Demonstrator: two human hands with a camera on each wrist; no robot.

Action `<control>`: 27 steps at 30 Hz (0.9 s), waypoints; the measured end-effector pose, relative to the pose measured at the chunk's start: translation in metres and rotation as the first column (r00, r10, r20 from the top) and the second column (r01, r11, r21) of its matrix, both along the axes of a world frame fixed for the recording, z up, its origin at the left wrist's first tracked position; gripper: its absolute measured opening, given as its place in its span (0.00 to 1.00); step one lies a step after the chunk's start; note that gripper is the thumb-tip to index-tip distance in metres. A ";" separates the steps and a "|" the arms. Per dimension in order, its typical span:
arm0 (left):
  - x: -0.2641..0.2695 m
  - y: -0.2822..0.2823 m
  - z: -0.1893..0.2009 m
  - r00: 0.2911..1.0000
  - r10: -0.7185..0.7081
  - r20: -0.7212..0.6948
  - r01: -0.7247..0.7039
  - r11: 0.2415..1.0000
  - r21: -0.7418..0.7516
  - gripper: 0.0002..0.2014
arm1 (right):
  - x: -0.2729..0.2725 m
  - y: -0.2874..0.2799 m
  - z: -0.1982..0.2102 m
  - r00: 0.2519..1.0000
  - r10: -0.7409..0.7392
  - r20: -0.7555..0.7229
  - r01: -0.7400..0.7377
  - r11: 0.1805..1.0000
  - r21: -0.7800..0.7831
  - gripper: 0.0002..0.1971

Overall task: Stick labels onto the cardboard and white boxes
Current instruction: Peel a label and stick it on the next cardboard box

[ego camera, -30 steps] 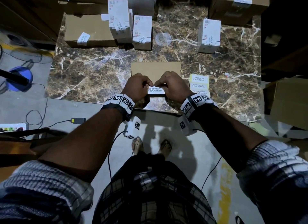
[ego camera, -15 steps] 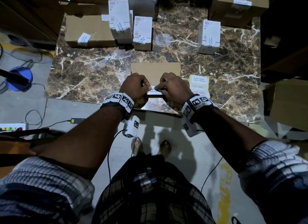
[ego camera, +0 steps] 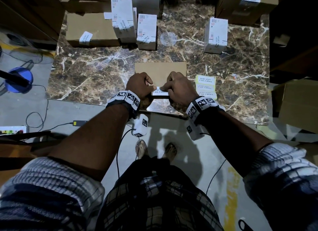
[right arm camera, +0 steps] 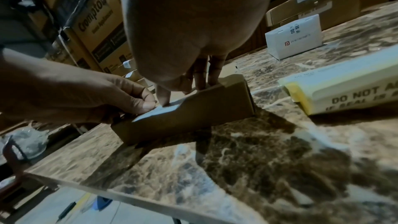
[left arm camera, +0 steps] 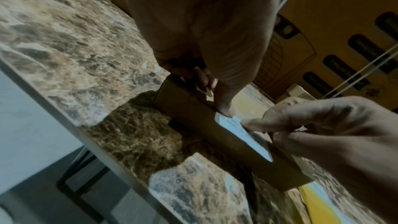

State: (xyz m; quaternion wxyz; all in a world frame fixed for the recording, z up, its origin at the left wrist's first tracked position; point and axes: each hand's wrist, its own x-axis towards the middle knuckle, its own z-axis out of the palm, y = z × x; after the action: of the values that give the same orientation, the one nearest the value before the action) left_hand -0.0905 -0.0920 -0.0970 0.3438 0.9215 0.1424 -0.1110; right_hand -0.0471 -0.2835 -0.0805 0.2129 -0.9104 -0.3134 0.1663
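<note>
Both hands on label "IF SEAL IS BROKEN", cardboard box

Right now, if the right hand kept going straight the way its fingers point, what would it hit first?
The left hand: the right hand points left along the label on the cardboard box, nearly touching it, though depth is unclear.

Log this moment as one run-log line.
step: sticking label on cardboard box | left hand: pressing label | right hand: pressing label | label sheet: right of box
</note>
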 end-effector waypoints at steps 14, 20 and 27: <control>0.001 0.003 0.001 0.999 0.032 -0.022 -0.033 0.997 -0.063 0.11 | 0.006 0.004 -0.022 0.952 -0.269 -0.148 0.278 0.960 0.042 0.20; 0.001 -0.001 0.002 1.000 0.010 -0.030 -0.010 1.000 -0.015 0.08 | 0.012 -0.003 -0.027 0.941 -0.289 -0.176 0.314 0.940 0.135 0.14; -0.002 -0.001 0.001 1.000 -0.019 0.012 0.019 1.000 -0.022 0.06 | 0.011 0.010 -0.026 0.932 -0.343 -0.121 0.349 0.937 0.032 0.23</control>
State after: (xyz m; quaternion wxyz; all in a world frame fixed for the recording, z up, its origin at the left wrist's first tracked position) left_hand -0.0925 -0.0926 -0.0960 0.3538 0.9196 0.1304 -0.1103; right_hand -0.0363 -0.2736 -0.1063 0.2803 -0.9345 -0.1399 0.1692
